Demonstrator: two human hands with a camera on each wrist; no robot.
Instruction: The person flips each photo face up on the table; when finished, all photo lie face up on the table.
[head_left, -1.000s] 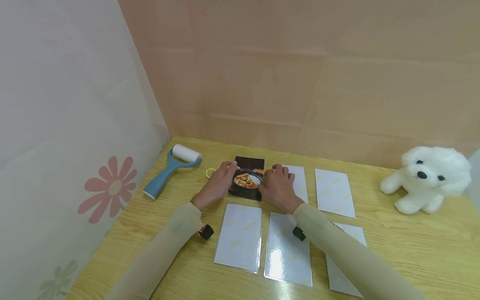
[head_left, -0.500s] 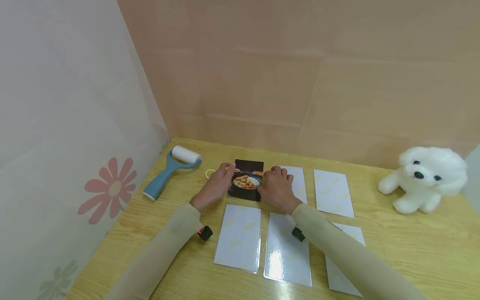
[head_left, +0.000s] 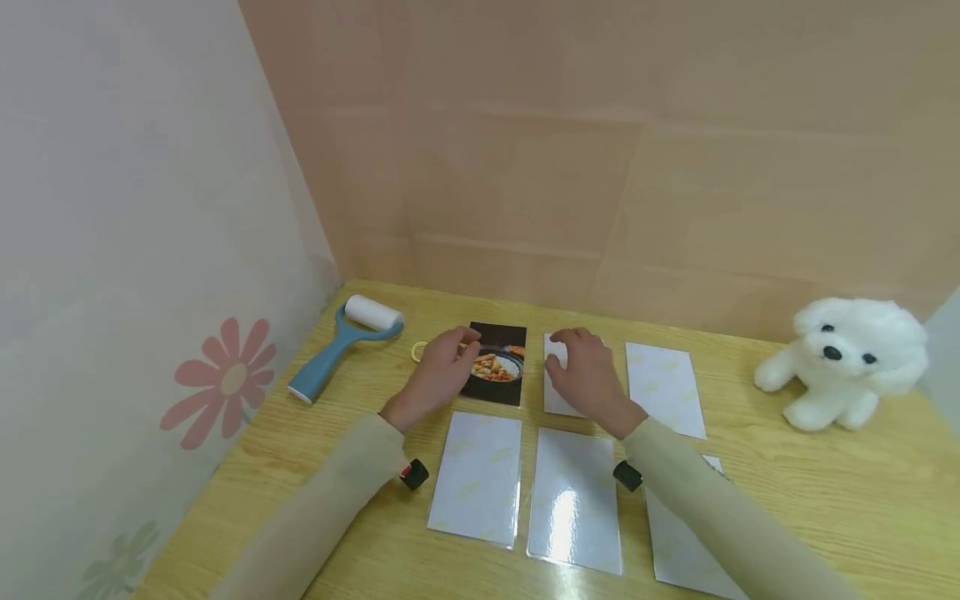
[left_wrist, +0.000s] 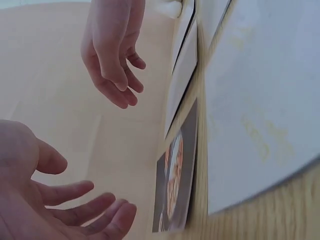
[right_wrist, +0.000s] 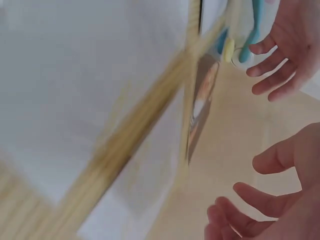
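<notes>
A photo card (head_left: 497, 396) showing a bowl of rice and food lies face up in the back row on the wooden table. My left hand (head_left: 441, 371) hovers at its left side, fingers loosely bent and holding nothing; it overlaps the card's left edge in the head view. To the right, my right hand (head_left: 591, 375) is raised over a white card (head_left: 558, 402), partly hiding it. In the right wrist view the fingers (right_wrist: 265, 200) are apart, with nothing between them. Both wrist views show the photo card (left_wrist: 189, 165) flat below the hands.
More white cards lie around: one at back right (head_left: 666, 387), and a front row of left (head_left: 478, 479), middle (head_left: 573, 492) and right (head_left: 678, 533). A blue-handled lint roller (head_left: 322, 367) and yellow ring (head_left: 417, 352) are leftward. A white plush dog (head_left: 847, 358) sits right.
Both hands have let go of the photo card's sides and lifted. The right hand has moved rightward, over the neighbouring white card; the photo card stays in place.
</notes>
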